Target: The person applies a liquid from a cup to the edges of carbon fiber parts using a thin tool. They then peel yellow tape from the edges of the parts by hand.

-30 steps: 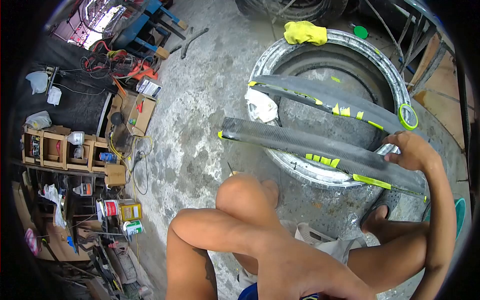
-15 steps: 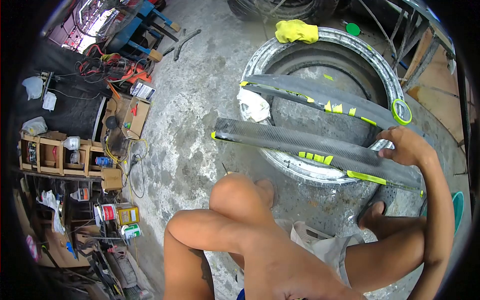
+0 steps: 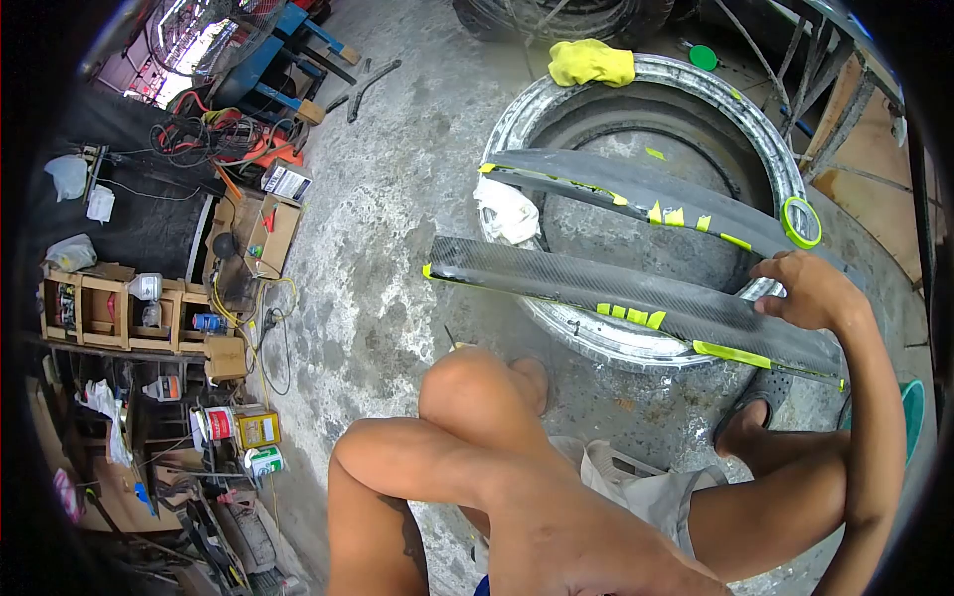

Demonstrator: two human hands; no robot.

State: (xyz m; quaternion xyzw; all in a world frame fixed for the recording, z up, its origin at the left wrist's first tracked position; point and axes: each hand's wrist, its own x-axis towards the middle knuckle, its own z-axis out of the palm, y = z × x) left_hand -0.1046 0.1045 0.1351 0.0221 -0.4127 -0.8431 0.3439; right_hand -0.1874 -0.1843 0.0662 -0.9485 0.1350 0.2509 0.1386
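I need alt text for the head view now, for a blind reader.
A right hand is at the nearer of two dark strips with yellow-green tape, laid across a big ring; a yellow cloth and tape roll rest on it.

Looks matt dark grey with a fine woven pattern on the lower panel [image 3: 556,276], duller and smoother on the upper panel [image 3: 596,174]. Appears smooth on the fluorescent tape strips [image 3: 733,354], glossy on the tape roll [image 3: 786,221]. Turns pale, streaked and scuffed on the big ring [image 3: 755,111]. Reads as soft, creased fabric on the yellow cloth [image 3: 591,64]; crumpled on the white wad [image 3: 509,213], cloth or plastic hard to tell. Is rough, blotchy concrete across the floor [image 3: 378,199], bare wood on the shelf frame [image 3: 121,318], matt brown cardboard on the small box [image 3: 227,358].
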